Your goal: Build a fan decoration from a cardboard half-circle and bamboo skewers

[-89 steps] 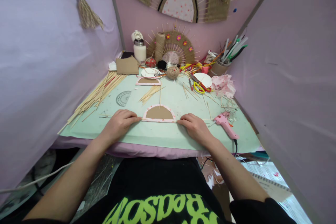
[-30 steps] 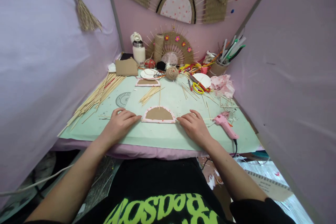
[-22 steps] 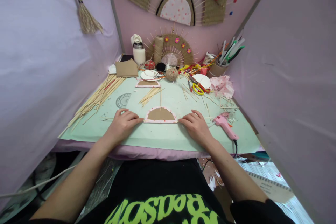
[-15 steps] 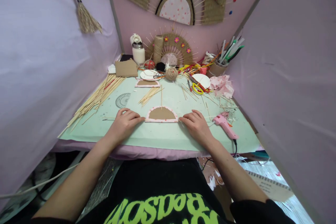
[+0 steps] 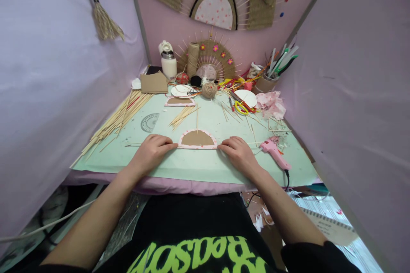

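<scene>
A half-round cardboard piece (image 5: 197, 138) with a pink-and-white fabric border lies flat on the green table top, its straight edge toward me. One thin stick (image 5: 197, 118) points away from its curved top. My left hand (image 5: 155, 150) is closed at the piece's left corner, fingertips around a thin stick that runs out to the left. At the right corner, my right hand (image 5: 237, 152) is closed in the same way on a thin stick reaching out to the right. The fingertips hide where the sticks meet the corners.
A pink glue gun (image 5: 276, 155) lies right of my right hand. Long sticks (image 5: 120, 115) and a protractor (image 5: 149, 123) are at the left. Yellow scissors (image 5: 241, 108), twine ball (image 5: 209, 90), white bottle (image 5: 168, 65) and a second half-round piece (image 5: 180, 101) are farther back.
The fingers of both hands have shifted slightly at the corners, the left ones drawing a little closer together. The cardboard piece stays practically in place.
</scene>
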Motion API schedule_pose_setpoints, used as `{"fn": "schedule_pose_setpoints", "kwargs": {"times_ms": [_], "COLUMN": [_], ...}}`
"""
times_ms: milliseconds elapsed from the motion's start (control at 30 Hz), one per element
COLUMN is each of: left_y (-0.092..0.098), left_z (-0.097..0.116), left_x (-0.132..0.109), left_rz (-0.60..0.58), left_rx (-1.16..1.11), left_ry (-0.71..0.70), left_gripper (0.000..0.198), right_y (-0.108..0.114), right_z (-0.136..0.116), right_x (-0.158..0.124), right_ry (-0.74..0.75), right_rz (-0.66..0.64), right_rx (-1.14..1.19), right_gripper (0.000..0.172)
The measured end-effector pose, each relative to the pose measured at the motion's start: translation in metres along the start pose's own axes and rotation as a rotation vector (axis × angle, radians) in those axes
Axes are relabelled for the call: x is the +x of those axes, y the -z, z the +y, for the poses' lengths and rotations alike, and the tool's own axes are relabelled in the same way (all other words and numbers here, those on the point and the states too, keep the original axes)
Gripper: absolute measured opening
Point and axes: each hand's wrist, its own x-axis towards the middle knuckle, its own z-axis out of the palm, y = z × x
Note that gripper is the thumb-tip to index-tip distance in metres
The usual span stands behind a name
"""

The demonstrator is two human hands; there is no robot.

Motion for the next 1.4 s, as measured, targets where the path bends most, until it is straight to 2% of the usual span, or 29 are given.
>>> {"fn": "schedule_pose_setpoints", "kwargs": {"times_ms": [300,833,1400], "left_y": [-0.0003,-0.0011,-0.002], "left_z": [-0.0002,-0.0005,-0.0012], "left_x": [-0.0008,-0.0008,-0.0011], "left_rz": [-0.007,-0.003,-0.002], "left_rx": [0.009,0.0,0.04], "left_ry": [-0.003,0.004,-0.032], "left_gripper": [0.034,0.033,0.033], "right_y": [-0.0043,-0.0005,0.001], "right_z": [0.0028,0.0026,0.0015], "right_x": [-0.0021,0.0007,0.0023], "right_ry": [-0.008,0.023,0.026], "right_rz": [-0.014,-0.081,-0.08], "right_rx": [0.023,-0.018,-0.021], "right_gripper": [0.033,0.026,0.027]}}
